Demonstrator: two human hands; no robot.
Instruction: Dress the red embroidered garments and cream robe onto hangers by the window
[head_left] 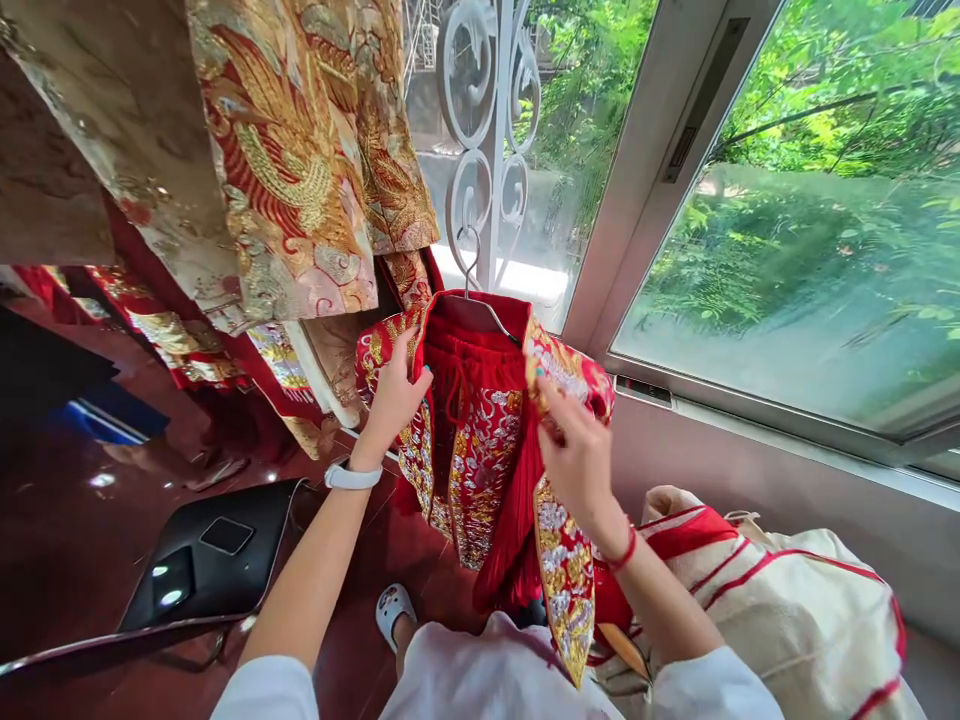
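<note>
A red jacket [564,560] with gold and silver embroidery hangs open on a thin metal hanger [470,262]. Inside it is a red embroidered skirt [484,455] with a gathered waist and a tied cord. Long red tassel strands [517,525] fall between the skirt and one front panel. My left hand [394,400], with a white band on the wrist, is closed on the jacket's left front edge near the shoulder. My right hand [576,445], slightly blurred, grips the opposite front edge below the collar; its fingertips are partly hidden.
Gold and red embroidered garments [292,170] hang at the upper left. A black chair [217,550] with a phone [226,535] on it stands at the lower left. Cream bags with red trim [795,600] lie at the lower right. Behind are a white scroll grille [491,120] and a window [787,250].
</note>
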